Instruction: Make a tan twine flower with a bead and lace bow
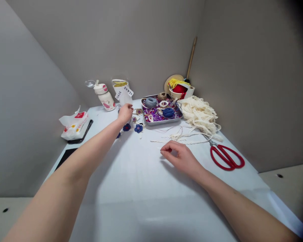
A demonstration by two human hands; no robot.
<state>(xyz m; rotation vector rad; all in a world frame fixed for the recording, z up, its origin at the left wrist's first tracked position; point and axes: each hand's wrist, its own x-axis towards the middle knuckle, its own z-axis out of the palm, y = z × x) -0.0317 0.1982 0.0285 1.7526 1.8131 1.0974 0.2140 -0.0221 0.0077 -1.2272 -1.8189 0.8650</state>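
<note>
My left hand (126,113) reaches to the far side of the table, its fingers curled over the crocheted pieces in front of the white cup (121,90); what they hold, if anything, is hidden. Close by lie blue crocheted flowers, one with a pink centre (138,128) and one with a red centre (126,127). A small brown crocheted piece (139,111) rests just right of my fingers. My right hand (179,154) is closed in a pinch above the table. From its fingertips a thin, pale, needle-like tool (159,148) points left.
A metal tray (164,123) holds yarn balls and purple beads. Cream lace trim (199,112) heaps to its right, with red-handled scissors (227,158) nearer me. A bottle (106,100) and a tissue pack (75,126) stand left. A bowl of yarn (176,95) sits in the back corner.
</note>
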